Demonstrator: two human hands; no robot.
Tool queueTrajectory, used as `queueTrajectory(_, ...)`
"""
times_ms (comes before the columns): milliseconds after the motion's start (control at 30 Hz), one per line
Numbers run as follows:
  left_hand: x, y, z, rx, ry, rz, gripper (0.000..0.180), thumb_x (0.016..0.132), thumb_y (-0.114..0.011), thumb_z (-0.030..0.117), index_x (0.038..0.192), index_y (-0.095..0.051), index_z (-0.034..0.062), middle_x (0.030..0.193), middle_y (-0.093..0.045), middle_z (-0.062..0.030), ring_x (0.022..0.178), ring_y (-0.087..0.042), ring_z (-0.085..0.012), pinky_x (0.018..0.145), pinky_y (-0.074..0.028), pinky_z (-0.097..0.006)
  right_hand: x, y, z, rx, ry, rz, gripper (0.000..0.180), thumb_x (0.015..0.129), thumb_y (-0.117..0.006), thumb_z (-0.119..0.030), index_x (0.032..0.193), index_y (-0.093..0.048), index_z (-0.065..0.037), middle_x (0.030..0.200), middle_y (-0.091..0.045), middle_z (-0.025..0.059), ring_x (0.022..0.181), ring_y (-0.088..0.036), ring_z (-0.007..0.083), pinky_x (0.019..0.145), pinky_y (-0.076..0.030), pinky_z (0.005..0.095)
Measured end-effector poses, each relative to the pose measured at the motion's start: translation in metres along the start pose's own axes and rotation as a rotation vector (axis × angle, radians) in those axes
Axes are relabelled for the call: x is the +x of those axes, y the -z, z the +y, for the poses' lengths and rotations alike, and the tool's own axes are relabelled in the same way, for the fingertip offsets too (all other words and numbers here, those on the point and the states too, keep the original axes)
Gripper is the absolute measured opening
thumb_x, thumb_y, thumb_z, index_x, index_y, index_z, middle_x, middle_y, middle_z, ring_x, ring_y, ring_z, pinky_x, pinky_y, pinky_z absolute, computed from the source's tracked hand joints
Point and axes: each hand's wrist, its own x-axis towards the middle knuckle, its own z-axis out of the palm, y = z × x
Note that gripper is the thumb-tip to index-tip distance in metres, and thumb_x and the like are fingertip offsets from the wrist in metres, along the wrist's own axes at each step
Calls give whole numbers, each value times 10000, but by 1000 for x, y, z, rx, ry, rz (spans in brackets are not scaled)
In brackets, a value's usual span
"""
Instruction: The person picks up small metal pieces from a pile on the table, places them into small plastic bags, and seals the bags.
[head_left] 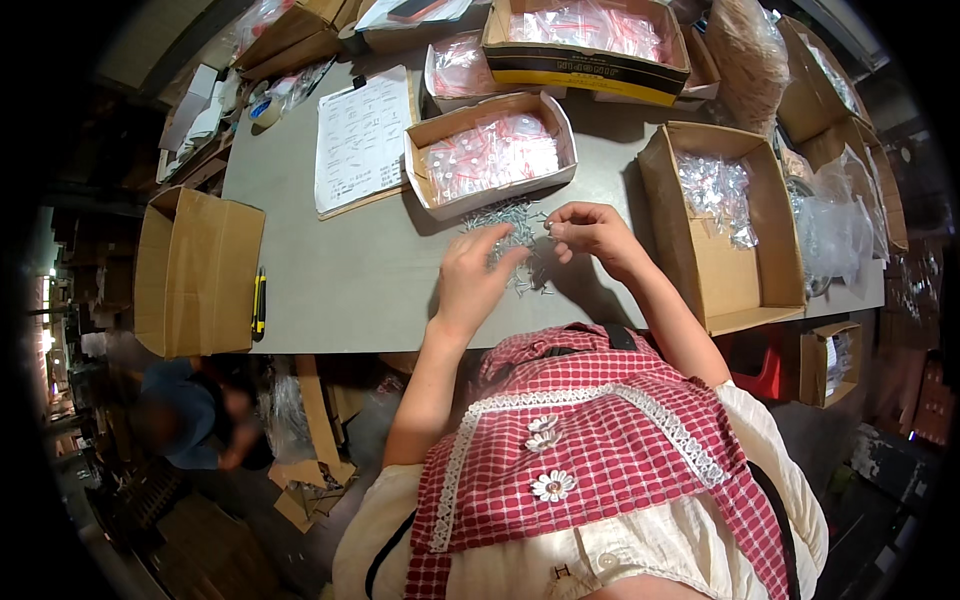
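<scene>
A loose pile of small silvery screws [512,216] lies on the grey table, in front of a white-edged carton [490,205] filled with small clear bags. Over the pile's left side, my left hand [472,275] is open, its thumb and fingers apart and nothing visible between them. My right hand [597,236] is at the pile's right edge, thumb and fingertips pinched together. Something small and metallic shows at those fingertips, too small to name for certain. Stray screws are scattered toward me, below the main pile.
At right stands an open brown box [735,275] with filled clear bags. A written sheet on a clipboard [362,140] lies left of the carton. Near the left edge are a yellow cutter knife [259,304] and a cardboard box [205,270]. A black-yellow carton [585,78] sits behind.
</scene>
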Motion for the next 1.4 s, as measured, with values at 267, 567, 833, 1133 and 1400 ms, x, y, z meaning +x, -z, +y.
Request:
queueTrajectory(267, 5, -10, 9, -14, -107, -65, 338, 790, -804, 204, 1066, -710, 31, 1018, -714, -154, 952, -668, -330, 839, -511, -409, -28, -33, -33, -548, 293, 40, 130, 907, -678, -69, 1003, -683, 18, 839, -668, 81, 713, -673, 137, 627, -547, 283)
queueTrajectory(567, 0, -12, 8, -71, -110, -80, 337, 814, -751, 198, 1092, -684, 20, 1065, -701, -145, 1014, -642, -336, 923, -479, -420, -33, -44, -37, -652, 555, 98, 171, 923, -675, -57, 1065, -683, 37, 928, -703, 101, 734, -686, 139, 636, -553, 266)
queueTrajectory(833, 3, -6, 16, -231, -74, -80, 373, 792, -796, 137, 1129, -695, 12, 1056, -716, -154, 979, -689, -283, 852, -532, -365, -38, -33, -50, -873, 862, -11, 207, 850, -658, 29, 1045, -715, -12, 1091, -675, 130, 962, -691, 251, 756, -564, 322)
queueTrajectory(1133, 8, 2, 11, -633, 197, -146, 341, 962, -653, 176, 1229, -648, -36, 1121, -708, -89, 1065, -648, -177, 949, -492, -306, -47, -35, -61, -702, 713, -78, 124, 918, -661, -98, 981, -635, 6, 934, -674, 95, 883, -656, 189, 782, -517, 318)
queueTrajectory(1400, 29, 12, 40, -795, 350, -318, 155, 923, -664, 141, 963, -685, -6, 801, -664, -28, 666, -580, -55, 589, -478, -202, -49, -34, -54, -288, 281, -59, 152, 925, -688, -102, 983, -615, 18, 817, -645, 40, 692, -633, 104, 629, -525, 254)
